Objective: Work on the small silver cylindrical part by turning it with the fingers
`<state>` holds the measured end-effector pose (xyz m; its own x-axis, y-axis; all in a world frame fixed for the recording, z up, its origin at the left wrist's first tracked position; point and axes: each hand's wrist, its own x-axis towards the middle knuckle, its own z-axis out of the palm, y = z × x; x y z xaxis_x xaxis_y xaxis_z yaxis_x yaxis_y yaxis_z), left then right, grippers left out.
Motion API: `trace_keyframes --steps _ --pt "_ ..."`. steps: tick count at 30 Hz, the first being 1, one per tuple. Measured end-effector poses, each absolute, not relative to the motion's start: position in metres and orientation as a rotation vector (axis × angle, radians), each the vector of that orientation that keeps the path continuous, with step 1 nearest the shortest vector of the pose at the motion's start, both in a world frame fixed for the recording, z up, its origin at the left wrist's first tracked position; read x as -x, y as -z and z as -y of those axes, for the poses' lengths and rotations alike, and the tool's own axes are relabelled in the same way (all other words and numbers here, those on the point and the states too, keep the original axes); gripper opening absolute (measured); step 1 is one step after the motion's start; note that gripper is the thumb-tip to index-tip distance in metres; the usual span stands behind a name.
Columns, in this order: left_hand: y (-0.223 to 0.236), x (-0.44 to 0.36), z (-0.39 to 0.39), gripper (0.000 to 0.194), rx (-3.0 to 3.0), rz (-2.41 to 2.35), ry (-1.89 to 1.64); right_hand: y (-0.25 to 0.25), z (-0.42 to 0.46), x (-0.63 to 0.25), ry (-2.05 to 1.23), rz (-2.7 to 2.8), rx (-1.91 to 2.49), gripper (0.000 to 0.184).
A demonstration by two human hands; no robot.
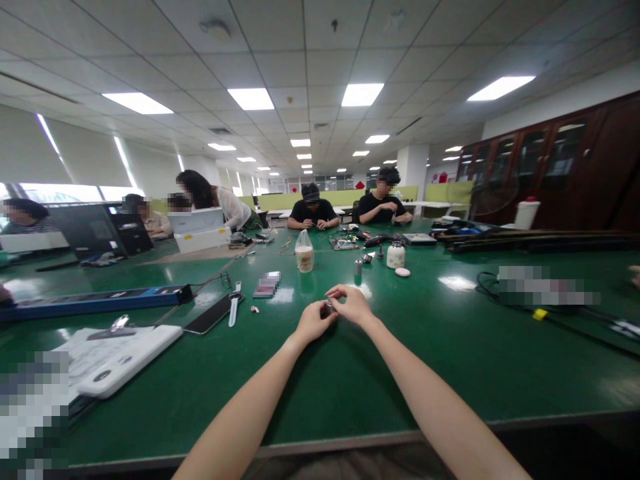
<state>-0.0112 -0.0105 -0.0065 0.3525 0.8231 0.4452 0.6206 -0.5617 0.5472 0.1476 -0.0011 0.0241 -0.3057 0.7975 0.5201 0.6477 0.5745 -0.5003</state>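
Observation:
My left hand (315, 321) and my right hand (353, 305) meet over the green table (380, 380), both closed around a small silvery metal cylinder (329, 306). Fingers cover most of it, so its exact kind is hidden. The right fingers arch over its top, while the left ones grip its side low down near the tabletop. Just beyond my right hand a similar grey metal cylinder (358, 268) stands upright. A white jar (395, 255) is farther off to the right, with a round pinkish lid (403, 272) lying in front of it.
Leftward lie a phone-like black slab (213, 315), a white-strapped watch (233, 308), a blue power strip (105, 301) and a white clipboard-like board (135, 360). A bagged cup (304, 257) stands ahead. Black cables (560, 327) run along the right. Several people sit or stand around the table.

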Motion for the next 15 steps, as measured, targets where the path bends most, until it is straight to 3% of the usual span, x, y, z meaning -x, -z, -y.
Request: trace_keyframes --steps 15 --pt "0.0069 0.0115 0.0097 0.023 -2.304 -1.291 -1.030 -0.0235 0.0022 -0.1469 -0.168 2.032 1.221 0.020"
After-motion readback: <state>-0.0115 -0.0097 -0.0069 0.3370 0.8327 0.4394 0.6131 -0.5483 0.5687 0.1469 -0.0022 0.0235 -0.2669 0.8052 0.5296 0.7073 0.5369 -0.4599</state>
